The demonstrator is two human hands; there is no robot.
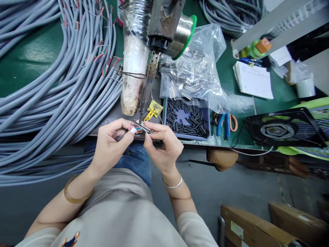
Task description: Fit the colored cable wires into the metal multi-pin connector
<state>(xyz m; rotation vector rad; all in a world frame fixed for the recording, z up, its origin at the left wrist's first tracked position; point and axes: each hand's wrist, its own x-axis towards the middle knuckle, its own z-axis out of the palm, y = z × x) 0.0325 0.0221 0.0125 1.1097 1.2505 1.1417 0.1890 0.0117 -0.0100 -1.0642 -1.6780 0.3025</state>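
Green tabletop [25,72]: beneath the metal soldering iron [151,73], our left fingers [127,139] pinch coloured wires [139,130], right fingers [163,133] a silvery connector [146,129], probably for steadiness.

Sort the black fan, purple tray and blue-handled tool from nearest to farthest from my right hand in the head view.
1. Purple tray: ahead and right of your right hand.
2. Blue-handled tool: right of the tray.
3. Black fan: farthest right.
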